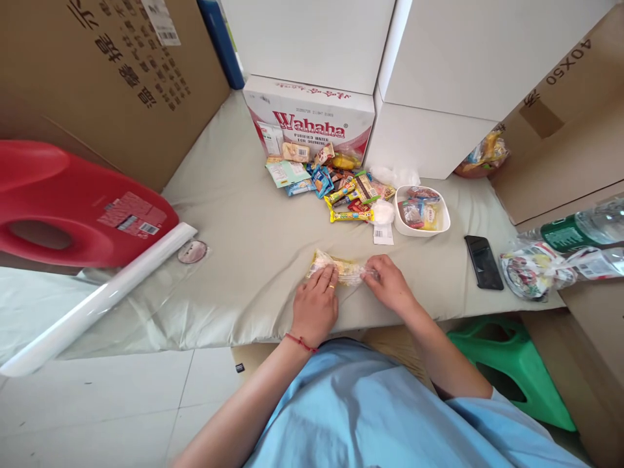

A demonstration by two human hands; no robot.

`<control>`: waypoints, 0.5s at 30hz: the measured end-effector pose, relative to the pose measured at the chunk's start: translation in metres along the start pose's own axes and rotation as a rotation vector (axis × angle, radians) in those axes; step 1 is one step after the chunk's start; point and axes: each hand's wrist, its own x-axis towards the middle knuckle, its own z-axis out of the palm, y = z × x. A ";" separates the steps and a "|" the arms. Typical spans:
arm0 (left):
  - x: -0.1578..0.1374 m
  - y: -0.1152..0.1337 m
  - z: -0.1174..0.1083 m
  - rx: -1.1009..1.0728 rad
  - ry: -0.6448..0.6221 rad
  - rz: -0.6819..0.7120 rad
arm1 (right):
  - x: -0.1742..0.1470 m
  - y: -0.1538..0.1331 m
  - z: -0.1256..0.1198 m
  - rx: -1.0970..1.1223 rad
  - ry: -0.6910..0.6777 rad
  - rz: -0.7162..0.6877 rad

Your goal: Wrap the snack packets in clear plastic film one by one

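A small bundle (347, 269), pale yellow and white under crinkled clear plastic film, lies near the front edge of the cloth-covered surface. Across its left part rests my left hand (316, 300), fingers stretched out and pressed down on it. My right hand (387, 281) pinches the twisted film at the bundle's right end between thumb and fingers. What the film holds cannot be made out clearly. Beyond the bundle is a heap of wrapped snacks (336, 179), with yellow-wrapped bars (351, 216) closest to my hands.
A white bowl (445, 224) of packets stands right of the snacks, before white boxes and a Wahaha carton (312, 117). To the right lie a black phone (483, 262) and plastic bottles (582, 229). At left are a long white roll (104, 296) and a red jug (73, 201).
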 end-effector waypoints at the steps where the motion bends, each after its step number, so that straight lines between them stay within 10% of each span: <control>1: 0.000 0.001 0.001 0.014 0.002 0.002 | 0.003 -0.005 -0.004 0.059 -0.001 0.018; 10: 0.000 0.002 0.000 0.081 0.099 0.104 | 0.069 -0.088 0.031 -0.219 -0.157 -0.104; 15: -0.024 -0.035 -0.026 -0.043 0.330 0.239 | 0.056 -0.086 0.048 -0.313 -0.132 -0.302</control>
